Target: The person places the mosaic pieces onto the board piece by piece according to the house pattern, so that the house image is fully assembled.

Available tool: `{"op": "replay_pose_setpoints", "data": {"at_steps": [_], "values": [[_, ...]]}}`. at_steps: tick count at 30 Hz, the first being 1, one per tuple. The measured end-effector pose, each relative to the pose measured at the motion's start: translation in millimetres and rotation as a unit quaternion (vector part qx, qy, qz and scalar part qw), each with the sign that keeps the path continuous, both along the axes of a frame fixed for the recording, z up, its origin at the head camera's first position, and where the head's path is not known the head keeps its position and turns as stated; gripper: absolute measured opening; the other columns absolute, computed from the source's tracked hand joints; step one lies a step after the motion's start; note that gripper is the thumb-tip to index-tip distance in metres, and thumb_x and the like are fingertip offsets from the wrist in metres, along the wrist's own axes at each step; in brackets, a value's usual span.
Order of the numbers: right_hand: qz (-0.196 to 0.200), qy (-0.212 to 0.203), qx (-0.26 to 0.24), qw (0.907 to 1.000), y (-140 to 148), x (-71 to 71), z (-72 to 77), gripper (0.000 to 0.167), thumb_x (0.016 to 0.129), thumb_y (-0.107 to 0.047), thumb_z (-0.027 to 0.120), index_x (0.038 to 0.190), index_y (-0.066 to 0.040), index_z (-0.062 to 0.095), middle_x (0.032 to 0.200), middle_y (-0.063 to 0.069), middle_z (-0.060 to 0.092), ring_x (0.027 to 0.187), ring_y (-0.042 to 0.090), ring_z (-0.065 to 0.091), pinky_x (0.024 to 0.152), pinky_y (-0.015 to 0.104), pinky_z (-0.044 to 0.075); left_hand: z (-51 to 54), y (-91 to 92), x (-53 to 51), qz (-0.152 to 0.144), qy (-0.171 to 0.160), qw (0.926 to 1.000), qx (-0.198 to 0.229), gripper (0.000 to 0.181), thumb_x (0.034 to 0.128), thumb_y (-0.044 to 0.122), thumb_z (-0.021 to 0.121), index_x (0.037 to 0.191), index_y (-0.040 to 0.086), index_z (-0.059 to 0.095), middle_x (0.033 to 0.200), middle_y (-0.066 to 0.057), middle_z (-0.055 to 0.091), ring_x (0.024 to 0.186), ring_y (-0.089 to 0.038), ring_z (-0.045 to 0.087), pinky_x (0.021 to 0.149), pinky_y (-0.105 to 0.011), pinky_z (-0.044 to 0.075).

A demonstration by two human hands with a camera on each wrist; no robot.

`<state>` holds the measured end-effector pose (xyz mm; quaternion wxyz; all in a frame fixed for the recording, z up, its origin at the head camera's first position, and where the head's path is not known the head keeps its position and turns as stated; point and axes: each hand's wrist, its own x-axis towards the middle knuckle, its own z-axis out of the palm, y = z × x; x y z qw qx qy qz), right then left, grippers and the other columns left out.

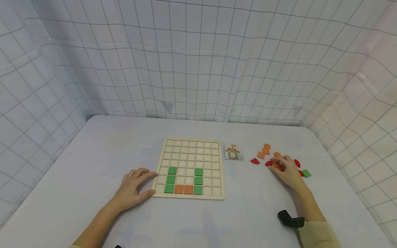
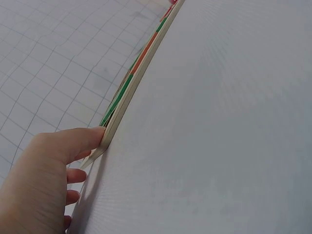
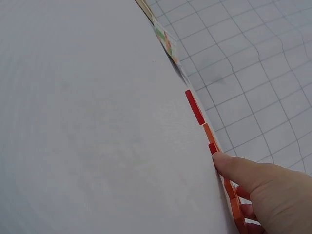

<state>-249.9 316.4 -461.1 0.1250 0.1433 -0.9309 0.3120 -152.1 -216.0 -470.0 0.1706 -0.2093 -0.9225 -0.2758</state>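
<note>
A pale wooden grid board (image 1: 214, 172) lies flat on the table. Green squares (image 1: 198, 180) form two short columns near its front, with orange squares (image 1: 188, 189) between them in the bottom row. At the board's left edge, my left hand (image 1: 133, 189) rests its thumb and index finger, spread apart; in the left wrist view the thumb (image 2: 90, 139) touches the corner. Off to the right, my right hand (image 1: 288, 172) pinches a red quarter-circle piece (image 1: 268, 163) between thumb and index finger, low among loose pieces. An orange piece (image 1: 276, 165) is partly hidden under that hand.
A patterned card (image 1: 234, 151) lies right of the board. Around the right hand are another red quarter-circle (image 1: 255, 161), orange circles (image 1: 267, 146), orange squares (image 1: 261, 155) and a green square (image 1: 306, 173). Grid-lined white cloth (image 1: 198, 69) surrounds the table.
</note>
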Motion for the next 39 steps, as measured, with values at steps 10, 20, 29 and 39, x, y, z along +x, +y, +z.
{"op": "replay_pose_setpoints", "data": {"at_steps": [10,20,29,39], "values": [[-0.004,-0.004,0.0,1.0,0,-0.8,0.5,0.026,0.08,-0.015,0.071,0.101,-0.003,0.066,0.095,0.012,0.049,0.08,0.019,0.04,0.064,0.021,0.037,1.4,0.4,1.0,0.0,-0.002,1.0,0.001,0.046,0.0715,0.03,0.074,0.114,0.019,0.061,0.108,-0.001,0.052,0.094,-0.021,0.043,0.074,-0.04,0.028],[0.001,0.026,-0.017,0.9995,-12,-2.4,12.9,0.023,0.078,-0.01,0.072,0.098,-0.001,0.064,0.094,0.016,0.052,0.083,0.025,0.046,0.07,0.034,0.041,1.5,-0.2,1.8,0.002,-0.003,1.0,0.001,0.046,0.0712,0.03,0.074,0.113,0.018,0.061,0.108,-0.002,0.052,0.093,-0.021,0.043,0.073,-0.039,0.028],[0.025,0.044,-0.048,0.9975,-62,-6.8,44.3,0.027,0.077,-0.01,0.072,0.101,-0.001,0.063,0.094,0.016,0.053,0.085,0.028,0.046,0.073,0.044,0.04,2.8,0.5,1.3,-0.002,-0.003,1.0,0.001,0.046,0.0715,0.03,0.074,0.114,0.019,0.06,0.109,-0.002,0.052,0.094,-0.021,0.043,0.074,-0.04,0.028],[0.107,0.083,-0.065,0.9887,-144,-6.4,55.6,0.027,0.075,-0.01,0.074,0.098,-0.001,0.063,0.088,0.016,0.055,0.079,0.03,0.049,0.069,0.042,0.041,0.8,0.4,0.8,-0.002,-0.005,1.0,0.0,0.047,0.0716,0.032,0.074,0.115,0.02,0.06,0.109,-0.001,0.052,0.094,-0.021,0.043,0.075,-0.041,0.028]]}}
